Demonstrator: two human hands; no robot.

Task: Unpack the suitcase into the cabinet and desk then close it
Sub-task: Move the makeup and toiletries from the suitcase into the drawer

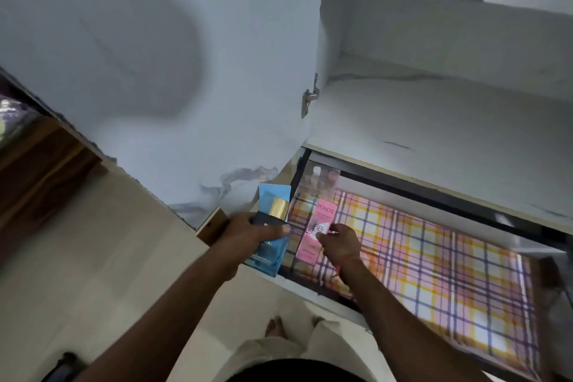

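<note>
My left hand [248,231] grips a blue box [269,254] together with a dark bottle with a gold cap [278,209], just left of the open cabinet drawer [483,215]. My right hand [341,243] pinches a pink Pond's BB cream box [316,226] over the drawer's near-left corner. The drawer floor is lined with pink, yellow and purple plaid paper [434,263]. Above it is a bare white cabinet shelf [434,133]. The suitcase is barely in view, if at all.
The cabinet door [186,71] stands open to the left, with its hinge [310,96] at the cabinet's edge. A wooden piece of furniture [40,170] is at the far left. My bare feet [276,326] are on a pale tiled floor. A dark object [62,366] sits bottom left.
</note>
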